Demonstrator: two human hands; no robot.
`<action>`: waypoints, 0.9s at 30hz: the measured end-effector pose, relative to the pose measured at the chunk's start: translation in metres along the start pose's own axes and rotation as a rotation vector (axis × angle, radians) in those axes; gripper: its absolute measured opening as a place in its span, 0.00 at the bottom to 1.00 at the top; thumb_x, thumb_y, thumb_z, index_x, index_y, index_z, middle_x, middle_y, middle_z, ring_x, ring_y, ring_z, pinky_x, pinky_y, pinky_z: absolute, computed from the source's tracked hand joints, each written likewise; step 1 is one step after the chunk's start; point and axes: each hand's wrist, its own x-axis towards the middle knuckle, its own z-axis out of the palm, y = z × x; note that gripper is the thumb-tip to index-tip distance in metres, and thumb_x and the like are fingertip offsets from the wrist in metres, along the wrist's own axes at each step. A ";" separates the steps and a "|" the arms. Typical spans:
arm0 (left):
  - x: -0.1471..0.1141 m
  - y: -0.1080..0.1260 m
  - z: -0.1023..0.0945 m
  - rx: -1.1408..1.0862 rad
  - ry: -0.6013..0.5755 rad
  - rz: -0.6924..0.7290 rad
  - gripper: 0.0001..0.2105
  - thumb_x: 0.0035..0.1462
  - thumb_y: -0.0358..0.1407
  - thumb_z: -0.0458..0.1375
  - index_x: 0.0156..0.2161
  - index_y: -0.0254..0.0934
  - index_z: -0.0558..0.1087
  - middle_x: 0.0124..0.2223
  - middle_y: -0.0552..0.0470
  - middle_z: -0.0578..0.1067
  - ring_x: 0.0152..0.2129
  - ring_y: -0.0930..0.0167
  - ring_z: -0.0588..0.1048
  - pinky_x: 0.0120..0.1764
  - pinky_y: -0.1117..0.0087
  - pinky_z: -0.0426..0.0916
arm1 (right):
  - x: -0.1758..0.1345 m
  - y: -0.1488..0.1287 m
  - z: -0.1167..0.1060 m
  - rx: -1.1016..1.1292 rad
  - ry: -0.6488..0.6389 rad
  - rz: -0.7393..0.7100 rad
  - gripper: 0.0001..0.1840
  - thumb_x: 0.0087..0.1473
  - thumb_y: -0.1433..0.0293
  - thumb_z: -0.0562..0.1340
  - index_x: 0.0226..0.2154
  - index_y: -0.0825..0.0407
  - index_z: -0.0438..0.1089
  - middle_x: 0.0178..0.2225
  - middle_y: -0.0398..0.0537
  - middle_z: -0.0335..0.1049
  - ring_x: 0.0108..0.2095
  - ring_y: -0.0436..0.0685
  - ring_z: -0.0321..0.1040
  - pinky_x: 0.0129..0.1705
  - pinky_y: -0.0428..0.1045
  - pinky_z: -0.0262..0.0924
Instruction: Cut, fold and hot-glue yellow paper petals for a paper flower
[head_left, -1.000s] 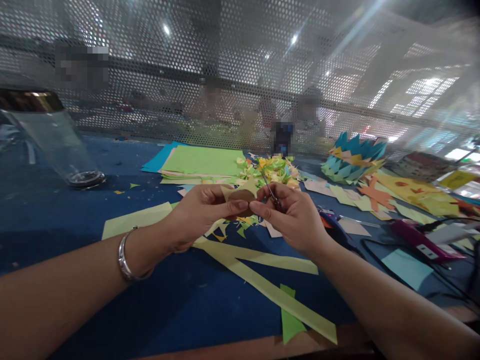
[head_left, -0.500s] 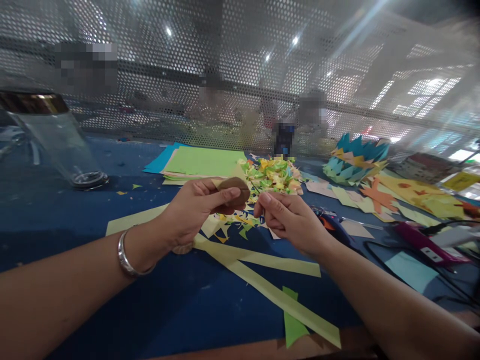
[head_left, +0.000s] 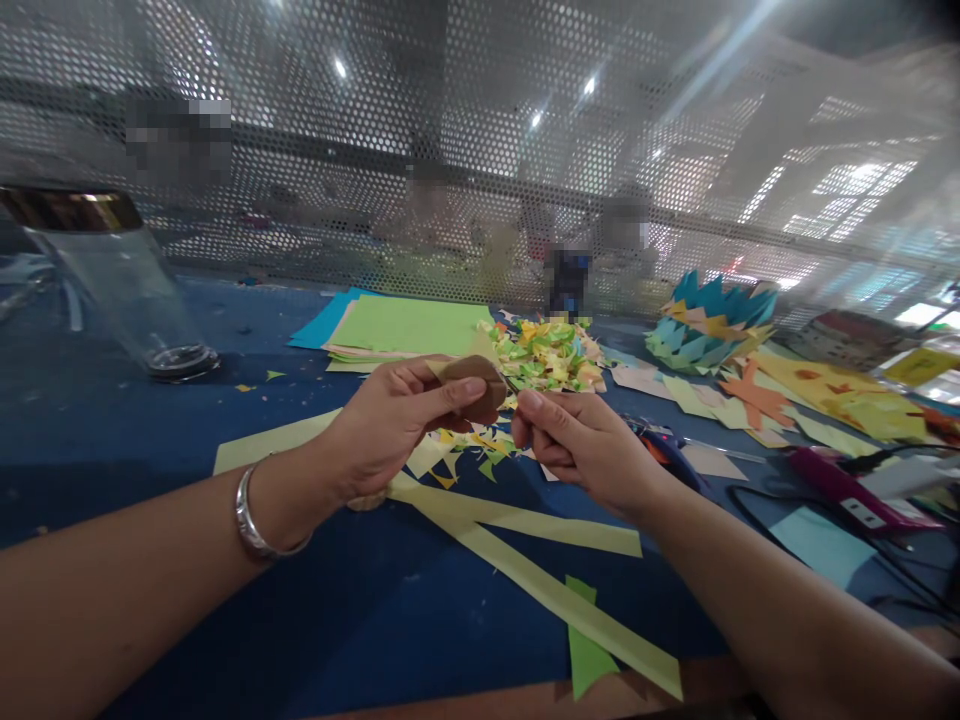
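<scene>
My left hand (head_left: 394, 415) is closed on a flat brown disc (head_left: 491, 395), thumb on its near face and fingers behind. Pale yellow paper (head_left: 486, 347) shows just behind the disc's top edge. Close to the disc's right edge, my right hand (head_left: 574, 430) is pinched, with thumb against index finger. A thin dark tip seems to reach from that pinch toward the disc, too small to name. Below my left hand, a pale round piece (head_left: 367, 498) lies on the table, partly hidden. Long pale yellow paper strips (head_left: 540, 580) run from it toward the front right.
Behind my hands lie a pile of paper scraps (head_left: 551, 355) and stacked green sheets (head_left: 420, 322). A glass jar (head_left: 124, 290) stands left. At right are a zigzag paper crown (head_left: 709, 320), a purple power strip (head_left: 855, 490) and cables. A perforated screen (head_left: 337, 160) closes the back.
My left hand has shifted slightly right with the disc, bringing its edge closer to the right fingertips. The right hand stays nearly in place.
</scene>
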 end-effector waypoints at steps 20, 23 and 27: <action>-0.003 0.000 0.001 -0.010 -0.144 -0.059 0.06 0.56 0.35 0.65 0.39 0.39 0.81 0.33 0.52 0.81 0.30 0.74 0.76 0.32 0.75 0.66 | -0.003 -0.004 0.001 -0.026 -0.034 0.006 0.27 0.60 0.48 0.59 0.24 0.53 0.66 0.14 0.32 0.43 0.15 0.43 0.36 0.15 0.42 0.33; -0.003 0.000 0.001 -0.006 -0.137 -0.065 0.05 0.56 0.36 0.65 0.38 0.38 0.81 0.33 0.52 0.81 0.30 0.74 0.77 0.32 0.74 0.66 | -0.003 -0.005 0.001 -0.032 -0.032 0.006 0.27 0.60 0.48 0.59 0.23 0.53 0.66 0.14 0.32 0.43 0.15 0.43 0.36 0.15 0.42 0.33; -0.003 -0.001 0.000 -0.015 -0.134 -0.071 0.06 0.56 0.36 0.66 0.38 0.39 0.81 0.33 0.53 0.81 0.31 0.74 0.76 0.32 0.76 0.65 | -0.003 -0.005 0.001 -0.049 -0.025 -0.001 0.27 0.60 0.48 0.59 0.23 0.53 0.66 0.14 0.32 0.43 0.15 0.42 0.37 0.16 0.43 0.33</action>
